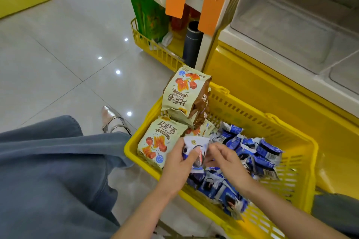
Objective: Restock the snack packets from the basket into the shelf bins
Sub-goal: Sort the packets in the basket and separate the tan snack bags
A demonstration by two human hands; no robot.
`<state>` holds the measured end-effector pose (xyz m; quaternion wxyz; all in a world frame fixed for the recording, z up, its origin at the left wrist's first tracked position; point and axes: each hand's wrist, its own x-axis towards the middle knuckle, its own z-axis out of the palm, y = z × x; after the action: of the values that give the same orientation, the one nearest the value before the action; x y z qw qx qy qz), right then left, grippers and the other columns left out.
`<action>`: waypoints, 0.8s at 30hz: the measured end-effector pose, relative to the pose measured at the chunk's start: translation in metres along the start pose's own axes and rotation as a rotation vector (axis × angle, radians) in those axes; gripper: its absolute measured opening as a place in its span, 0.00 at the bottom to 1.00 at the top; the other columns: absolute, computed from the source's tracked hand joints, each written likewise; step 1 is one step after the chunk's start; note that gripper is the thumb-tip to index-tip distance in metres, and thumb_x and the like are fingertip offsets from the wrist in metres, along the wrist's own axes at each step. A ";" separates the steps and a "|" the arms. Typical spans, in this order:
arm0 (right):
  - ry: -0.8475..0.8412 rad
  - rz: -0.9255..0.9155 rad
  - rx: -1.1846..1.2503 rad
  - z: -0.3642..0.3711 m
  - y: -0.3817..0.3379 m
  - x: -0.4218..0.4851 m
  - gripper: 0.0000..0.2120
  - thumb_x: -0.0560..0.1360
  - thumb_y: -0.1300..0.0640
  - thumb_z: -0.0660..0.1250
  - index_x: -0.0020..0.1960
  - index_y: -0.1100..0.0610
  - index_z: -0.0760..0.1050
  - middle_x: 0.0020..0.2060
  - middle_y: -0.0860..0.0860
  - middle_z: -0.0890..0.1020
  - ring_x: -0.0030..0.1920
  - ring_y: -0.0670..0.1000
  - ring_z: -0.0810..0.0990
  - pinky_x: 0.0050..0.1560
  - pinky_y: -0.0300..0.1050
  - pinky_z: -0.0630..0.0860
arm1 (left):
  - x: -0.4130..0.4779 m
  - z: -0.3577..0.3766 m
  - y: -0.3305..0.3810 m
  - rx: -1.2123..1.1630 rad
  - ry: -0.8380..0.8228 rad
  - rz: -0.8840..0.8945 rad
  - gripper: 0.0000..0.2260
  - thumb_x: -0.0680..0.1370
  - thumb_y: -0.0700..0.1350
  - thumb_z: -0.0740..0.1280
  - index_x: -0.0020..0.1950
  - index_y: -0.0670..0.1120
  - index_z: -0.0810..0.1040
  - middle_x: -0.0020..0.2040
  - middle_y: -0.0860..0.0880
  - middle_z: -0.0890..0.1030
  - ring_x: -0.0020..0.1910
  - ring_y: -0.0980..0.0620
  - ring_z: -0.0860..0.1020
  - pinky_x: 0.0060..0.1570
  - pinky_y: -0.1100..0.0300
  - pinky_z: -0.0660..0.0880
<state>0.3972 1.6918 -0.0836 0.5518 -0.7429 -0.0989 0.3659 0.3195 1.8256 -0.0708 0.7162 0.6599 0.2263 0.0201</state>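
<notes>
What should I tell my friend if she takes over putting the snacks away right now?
Left hand: gripping a small blue-and-white packet over the yellow basket.
Right hand: pinching the same packet's other side.
In the basket: many blue packets and beige pizza-roll bags.
Clear shelf bins look empty, so nothing seems restocked yet.
Left: move all packets into the bins.

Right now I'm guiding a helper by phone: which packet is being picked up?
Find the yellow basket on the floor beside the shelf. Above its near left side, the left hand and right hand meet on one small packet. It is the only one lifted clear, white face upward, unlike the blue heap below.
</notes>
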 end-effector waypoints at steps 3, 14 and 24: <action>0.026 0.104 -0.324 -0.007 0.044 0.014 0.14 0.81 0.52 0.54 0.50 0.58 0.75 0.43 0.57 0.80 0.43 0.55 0.79 0.50 0.50 0.76 | 0.006 -0.008 0.000 0.016 0.061 -0.022 0.06 0.78 0.43 0.65 0.52 0.52 0.74 0.45 0.57 0.81 0.45 0.66 0.79 0.41 0.74 0.72; -0.314 0.227 -0.711 0.016 0.142 0.047 0.29 0.74 0.49 0.68 0.72 0.53 0.62 0.69 0.52 0.67 0.68 0.53 0.65 0.65 0.43 0.64 | 0.023 -0.015 0.001 0.072 0.052 -0.091 0.07 0.77 0.44 0.65 0.53 0.53 0.75 0.50 0.58 0.81 0.50 0.63 0.79 0.50 0.67 0.75; -0.193 0.315 -0.672 0.004 0.129 0.041 0.25 0.72 0.50 0.71 0.65 0.55 0.69 0.57 0.55 0.78 0.54 0.55 0.78 0.47 0.43 0.72 | 0.022 -0.006 -0.001 0.102 -0.047 -0.131 0.10 0.77 0.45 0.66 0.58 0.52 0.75 0.53 0.57 0.81 0.54 0.61 0.78 0.54 0.64 0.75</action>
<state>0.3903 1.6697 -0.2168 0.2027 -0.8506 -0.1493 0.4616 0.3374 1.8380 -0.0787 0.6866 0.6796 0.2528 -0.0538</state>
